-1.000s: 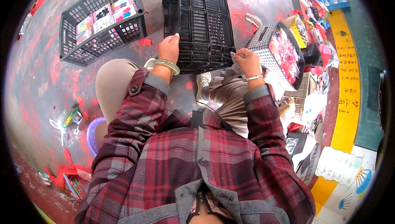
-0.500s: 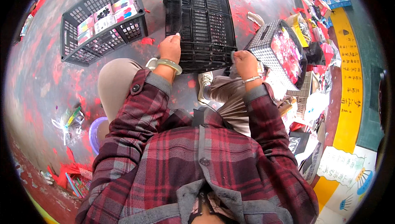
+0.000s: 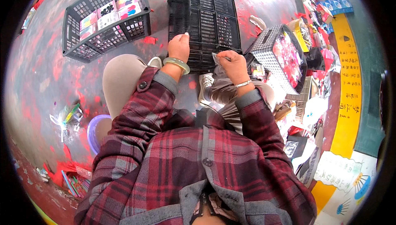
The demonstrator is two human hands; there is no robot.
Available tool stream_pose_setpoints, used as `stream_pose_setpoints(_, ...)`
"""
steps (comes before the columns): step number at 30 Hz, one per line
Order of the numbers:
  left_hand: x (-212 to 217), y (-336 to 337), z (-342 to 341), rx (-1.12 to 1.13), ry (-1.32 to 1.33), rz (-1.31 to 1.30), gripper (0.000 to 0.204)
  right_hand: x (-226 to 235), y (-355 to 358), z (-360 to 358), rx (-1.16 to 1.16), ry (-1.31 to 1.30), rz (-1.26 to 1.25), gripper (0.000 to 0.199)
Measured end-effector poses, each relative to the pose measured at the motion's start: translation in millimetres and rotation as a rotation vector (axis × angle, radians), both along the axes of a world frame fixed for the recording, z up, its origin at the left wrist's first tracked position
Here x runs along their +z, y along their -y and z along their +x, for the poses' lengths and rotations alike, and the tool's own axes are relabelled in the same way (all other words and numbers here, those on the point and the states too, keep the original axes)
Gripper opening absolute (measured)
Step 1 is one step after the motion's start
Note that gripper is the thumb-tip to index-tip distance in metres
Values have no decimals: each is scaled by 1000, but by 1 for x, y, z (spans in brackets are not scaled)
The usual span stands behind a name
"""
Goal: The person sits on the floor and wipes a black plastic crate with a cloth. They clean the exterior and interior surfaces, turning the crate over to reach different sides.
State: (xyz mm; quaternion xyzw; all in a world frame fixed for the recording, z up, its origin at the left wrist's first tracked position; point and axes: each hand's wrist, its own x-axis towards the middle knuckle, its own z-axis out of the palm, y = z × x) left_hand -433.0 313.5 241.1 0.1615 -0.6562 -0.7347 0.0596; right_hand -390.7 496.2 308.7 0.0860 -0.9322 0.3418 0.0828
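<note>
Seen from above, a seated person in a red and grey plaid shirt leans over a black slatted plastic crate (image 3: 206, 18) that lies on a grey floor smeared with red paint, directly ahead of the knees. The left hand (image 3: 179, 47), with a pale green bangle (image 3: 176, 64) on its wrist, rests on the crate's near edge with fingers curled over the rim, apparently gripping it. The right hand (image 3: 232, 62), wearing a thin silver bracelet, sits at the same near edge a little to the right; its fingers pinch a small clear plastic packet (image 3: 218, 57), which touches the crate. The step in hand looks like steadying the crate while handling this packet at its edge. The next move likely calls for a firm left-hand hold so the crate does not slide, and a careful pinch from the right, since the thin film could slip. To the left and well apart stands a second black crate (image 3: 82, 43) holding colourful cards. To the right, near the right knee, sits a dotted grey box (image 3: 268, 47) filled with red packaged items, with more packets scattered beyond.
</note>
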Motion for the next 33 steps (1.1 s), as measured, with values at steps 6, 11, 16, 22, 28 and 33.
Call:
stream_pose_setpoints(6, -4, 0, 0, 9, -19, -8, 37, 9, 12, -1, 211, -234, 345, 12)
stream_pose_setpoints(11, -20, -2, -8, 26, -61, -20, 37, 16, 7, 3, 291, -195, 626, 25)
stream_pose_setpoints(16, -25, -6, -12, 37, -64, 0, 36, 19, -7, -5, 194, -125, 499, 14)
stream_pose_setpoints(22, -16, -1, -7, 20, -72, 100, 34, 15, -26, 24, -131, -55, 84, 13)
stream_pose_setpoints(28, 5, -6, -26, -175, -10, -19, 29, 7, -16, 32, -242, -181, -85, 11)
stream_pose_setpoints(33, 56, -9, -61, -142, 95, 283, 28, 43, -22, 15, -345, -229, -345, 11)
